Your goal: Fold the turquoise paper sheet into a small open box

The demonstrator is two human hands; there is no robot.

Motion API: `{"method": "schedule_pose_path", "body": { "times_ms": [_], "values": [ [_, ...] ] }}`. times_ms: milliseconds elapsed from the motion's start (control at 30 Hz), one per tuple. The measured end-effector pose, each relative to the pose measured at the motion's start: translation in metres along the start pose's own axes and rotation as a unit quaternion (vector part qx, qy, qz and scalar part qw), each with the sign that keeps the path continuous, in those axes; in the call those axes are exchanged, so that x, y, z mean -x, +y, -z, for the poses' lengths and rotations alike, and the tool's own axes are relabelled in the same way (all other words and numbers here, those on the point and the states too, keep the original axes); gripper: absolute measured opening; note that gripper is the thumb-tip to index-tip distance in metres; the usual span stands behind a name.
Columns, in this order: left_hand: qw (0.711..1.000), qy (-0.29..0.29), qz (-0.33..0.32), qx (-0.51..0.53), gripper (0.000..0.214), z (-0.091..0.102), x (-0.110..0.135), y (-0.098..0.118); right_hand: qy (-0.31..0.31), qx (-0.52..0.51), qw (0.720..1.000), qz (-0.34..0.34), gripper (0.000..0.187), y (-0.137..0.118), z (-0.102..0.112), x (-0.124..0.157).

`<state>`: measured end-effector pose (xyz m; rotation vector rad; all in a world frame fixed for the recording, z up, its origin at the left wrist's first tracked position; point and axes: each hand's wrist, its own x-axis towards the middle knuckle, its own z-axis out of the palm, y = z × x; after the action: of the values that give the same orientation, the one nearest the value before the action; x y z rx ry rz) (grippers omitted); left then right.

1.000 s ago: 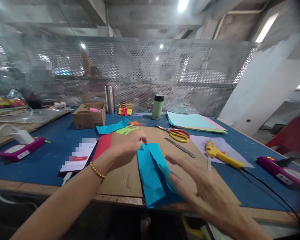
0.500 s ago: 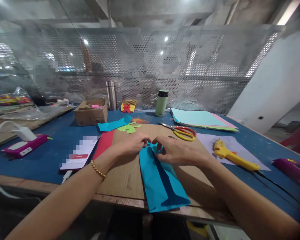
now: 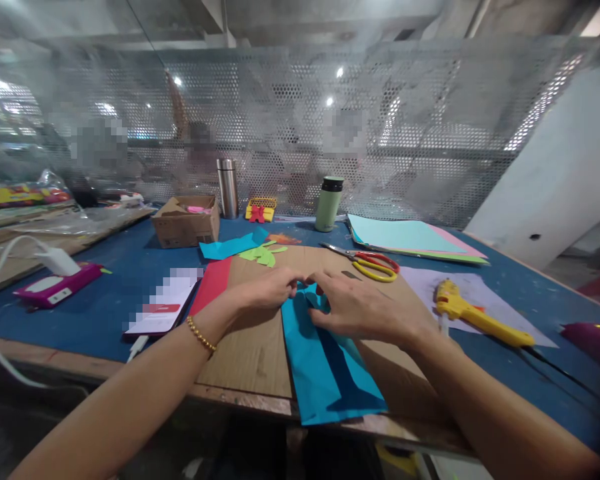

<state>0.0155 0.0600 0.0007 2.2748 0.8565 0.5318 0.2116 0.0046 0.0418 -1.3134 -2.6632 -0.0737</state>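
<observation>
Fingers on my left hand (image 3: 271, 288) are curled close together at the far end of a long, bright blue folded paper sheet (image 3: 313, 367). I can't tell if they really pinch it. The fingers on my right hand (image 3: 363, 308) are bent like a letter C, with a gap between the thumb and the pointing finger. They are at the same end, and I can't tell if they have hold of it.

Head view is the only one. The blue paper lies on a flat brown cardboard sheet (image 3: 253, 350), and its near end reaches the edge of the blue-topped desk (image 3: 95, 327). I think the long folding is mostly done, because the paper is narrow with sides turned in. The far end, by my fingers, looks like the part not finished. A dark stripe runs down the paper; it may be a gap or a shadow.

One second ago, my right hand was a blur by the paper's right side, where a flap stood up. Now it is next to my left hand, and the flap lies lower. A thin grey metal strip (image 3: 351, 275) showed whole then; now my right hand hides most of it.
</observation>
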Motion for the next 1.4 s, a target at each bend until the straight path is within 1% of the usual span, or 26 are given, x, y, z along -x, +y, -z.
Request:
{"method": "schedule_pose_path", "body": {
  "times_ms": [67, 133, 233, 333, 433, 567, 667, 733, 800, 900, 967, 1067, 1167, 1267, 1333, 1400],
  "values": [
    [1.0, -0.008, -0.011, 0.011, 0.029, 0.0, 0.001, 0.003, -0.013, 0.006, 1.0, 0.005, 0.033, 0.0, 0.002, 0.001],
    [1.0, -0.013, -0.015, 0.012, 0.029, 0.001, 0.002, 0.006, -0.027, -0.009, 1.0, 0.002, 0.036, 0.003, 0.003, 0.0],
    [1.0, -0.016, -0.017, -0.002, 0.033, 0.002, 0.002, 0.006, -0.047, -0.074, 0.996, -0.012, 0.037, 0.013, 0.005, -0.005],
    [0.999, -0.017, -0.024, -0.027, 0.039, 0.001, 0.001, 0.0, -0.075, -0.152, 0.985, -0.023, 0.035, 0.025, 0.008, -0.011],
    [0.999, -0.02, -0.006, -0.042, 0.043, 0.0, 0.0, -0.004, -0.114, -0.241, 0.964, -0.026, 0.034, 0.041, 0.007, -0.016],
    [0.998, -0.009, 0.028, -0.063, 0.047, 0.002, 0.002, 0.004, -0.157, -0.344, 0.925, -0.042, 0.034, 0.061, -0.002, -0.019],
    [0.996, -0.008, 0.022, -0.082, 0.048, 0.004, 0.003, 0.012, -0.169, -0.403, 0.898, -0.053, 0.032, 0.067, -0.007, -0.022],
    [0.995, 0.0, 0.015, -0.103, 0.046, 0.003, 0.002, 0.014, -0.169, -0.428, 0.885, -0.066, 0.031, 0.067, -0.009, -0.023],
    [0.993, 0.019, 0.011, -0.119, 0.04, 0.001, -0.001, 0.012, -0.166, -0.435, 0.882, -0.079, 0.03, 0.066, -0.009, -0.023],
    [0.991, 0.045, 0.0, -0.127, 0.025, -0.006, -0.007, 0.006, -0.161, -0.438, 0.88, -0.091, 0.028, 0.065, -0.006, -0.022],
    [0.992, 0.052, 0.0, -0.117, 0.023, -0.01, -0.011, 0.003, -0.158, -0.447, 0.876, -0.088, 0.025, 0.063, -0.004, -0.021],
    [0.996, 0.037, 0.009, -0.076, 0.019, -0.012, -0.016, 0.003, -0.149, -0.449, 0.877, -0.079, 0.022, 0.061, -0.001, -0.019],
    [1.0, 0.0, 0.015, -0.015, 0.019, -0.01, -0.018, 0.006, -0.141, -0.439, 0.884, -0.078, 0.021, 0.062, -0.004, -0.019],
    [0.997, -0.037, 0.043, 0.043, 0.021, -0.009, -0.019, 0.009, -0.127, -0.437, 0.887, -0.079, 0.024, 0.066, -0.01, -0.02],
    [0.996, -0.039, 0.063, 0.053, 0.023, -0.009, -0.019, 0.01, -0.119, -0.442, 0.886, -0.076, 0.027, 0.067, -0.013, -0.021],
    [0.996, -0.029, 0.071, 0.051, 0.022, -0.012, -0.02, 0.009, -0.116, -0.443, 0.886, -0.076, 0.027, 0.066, -0.013, -0.02]
  ]
}}
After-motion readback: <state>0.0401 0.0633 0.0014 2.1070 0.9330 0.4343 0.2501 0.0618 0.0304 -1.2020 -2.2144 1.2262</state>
